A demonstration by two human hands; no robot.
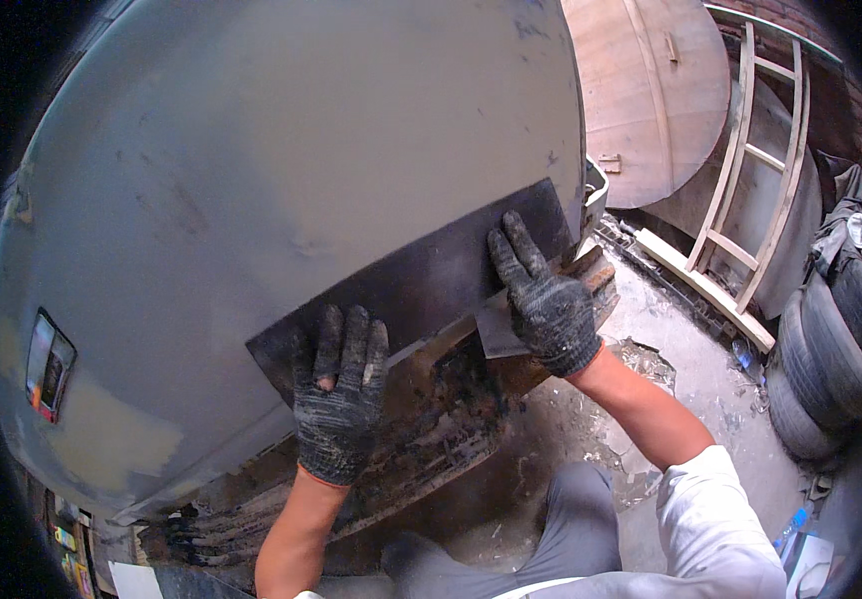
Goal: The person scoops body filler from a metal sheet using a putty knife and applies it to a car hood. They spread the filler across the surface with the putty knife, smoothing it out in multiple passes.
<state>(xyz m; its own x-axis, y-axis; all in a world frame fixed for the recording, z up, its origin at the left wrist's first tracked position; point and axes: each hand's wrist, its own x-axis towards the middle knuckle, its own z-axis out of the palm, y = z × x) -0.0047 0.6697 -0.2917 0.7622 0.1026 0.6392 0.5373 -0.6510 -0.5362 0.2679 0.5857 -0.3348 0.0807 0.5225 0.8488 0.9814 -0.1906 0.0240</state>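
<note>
A dark, flat rectangular sheet (pixel 406 275) lies against the lower part of a large grey vehicle body panel (pixel 221 200); its exact material I cannot tell. On the sheet's left end rests my left hand (pixel 341 399), in a worn dark knit glove with its fingers stretched upward. A bare fingertip shows through the glove. Toward the right end, my right hand (pixel 551 314), gloved alike, presses with two fingers extended; its thumb is hidden. Beside that hand, a smaller grey flap (pixel 501 331) hangs below the sheet. Pale filler patches (pixel 111 439) mark the panel.
Below the panel runs a rough, rusty sill (pixel 431 449). A wooden ladder-like frame (pixel 750 160) leans at the right, near a large rounded board (pixel 655 100). Several stacked tyres (pixel 830 349) stand at the far right. Debris (pixel 650 364) litters the floor.
</note>
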